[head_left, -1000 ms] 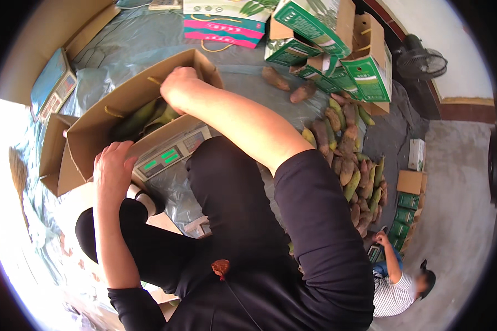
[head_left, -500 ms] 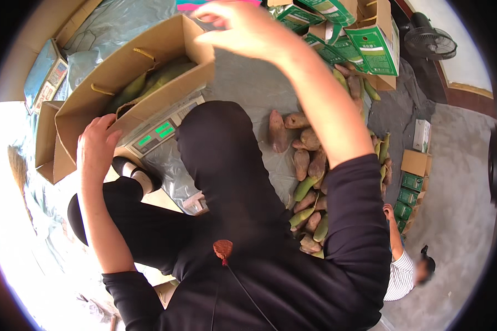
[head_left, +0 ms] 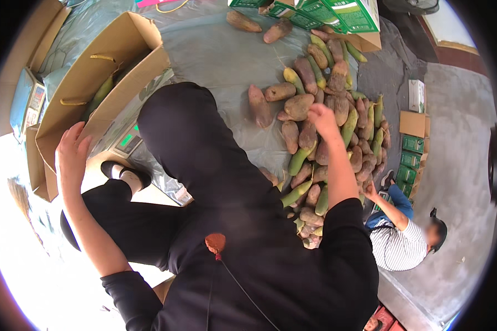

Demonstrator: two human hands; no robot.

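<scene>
Spreading over the grey sheet (head_left: 221,60), the pile (head_left: 341,113) mixes brown and green roots. To its left stands the box (head_left: 83,77), its card walls likely to flex; the corners should give the firmest hold. The left hand (head_left: 70,154), fingers parted and seemingly empty, is just beside the box's near end; contact is unclear. The right hand (head_left: 324,120), fingers bent and narrow, is at one end of a brown root (head_left: 299,106); I cannot tell whether it grips. That root looks stiff, fairly heavy, and easiest held round its thick middle.
</scene>
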